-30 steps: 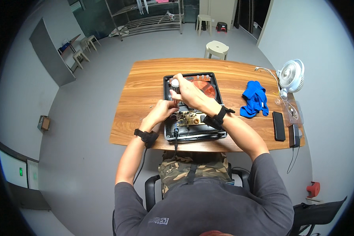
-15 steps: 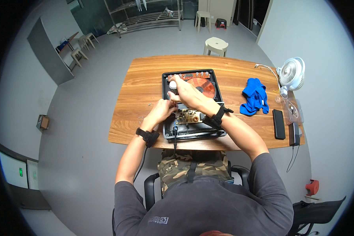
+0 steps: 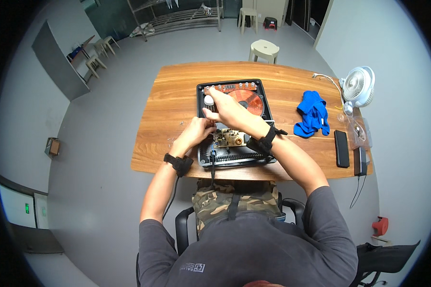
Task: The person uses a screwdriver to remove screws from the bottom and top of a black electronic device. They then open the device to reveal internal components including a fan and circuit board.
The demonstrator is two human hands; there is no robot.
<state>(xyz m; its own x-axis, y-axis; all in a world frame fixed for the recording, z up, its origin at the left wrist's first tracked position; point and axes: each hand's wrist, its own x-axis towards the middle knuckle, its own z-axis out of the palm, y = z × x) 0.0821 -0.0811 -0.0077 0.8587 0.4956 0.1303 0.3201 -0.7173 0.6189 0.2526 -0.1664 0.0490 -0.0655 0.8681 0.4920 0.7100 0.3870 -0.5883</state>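
Note:
An opened induction cooker (image 3: 202, 98) lies on the table before me, its black housing around a round copper coil (image 3: 252, 101) and a red-brown button board (image 3: 247, 86). My right hand (image 3: 227, 109) is closed around the upright handle of a screwdriver (image 3: 209, 102), white on top and dark below. The screwdriver's tip is hidden behind my fingers. My left hand (image 3: 195, 132) is closed beside it, fingertips pinched at the left end of a tan circuit board (image 3: 231, 138); what they hold, if anything, cannot be seen.
Small screws (image 3: 171, 139) lie left of the cooker. A black cable (image 3: 213, 168) leaves its near edge. To the right are a blue cloth (image 3: 312, 114), a white fan (image 3: 358, 87), a black case (image 3: 341, 149), a clear plastic box (image 3: 357, 134) and a dark power bank-like block (image 3: 360, 161).
The whole view has shifted slightly. My right thumb sits a little further from the screwdriver handle; both hands otherwise stay at the same spot on the cooker.

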